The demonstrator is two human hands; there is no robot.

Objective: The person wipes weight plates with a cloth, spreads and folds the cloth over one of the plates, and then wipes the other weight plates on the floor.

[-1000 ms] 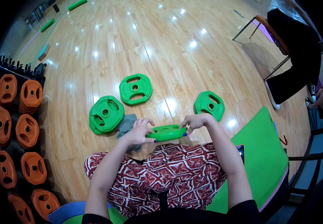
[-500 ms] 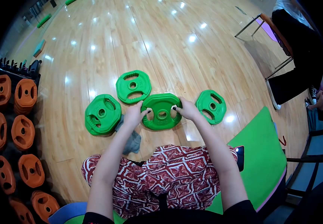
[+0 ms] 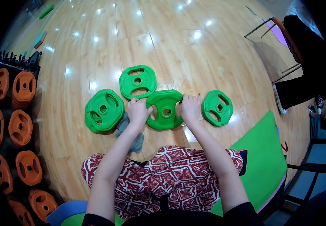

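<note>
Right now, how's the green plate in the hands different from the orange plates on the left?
The left hand and right hand hold the green plate; no hand touches the orange plates. The green plate is bright green; the orange plates are orange. Both kinds have a round middle hole and cut-out slots.

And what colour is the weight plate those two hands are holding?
The weight plate is bright green, seen best in the head view.
</note>
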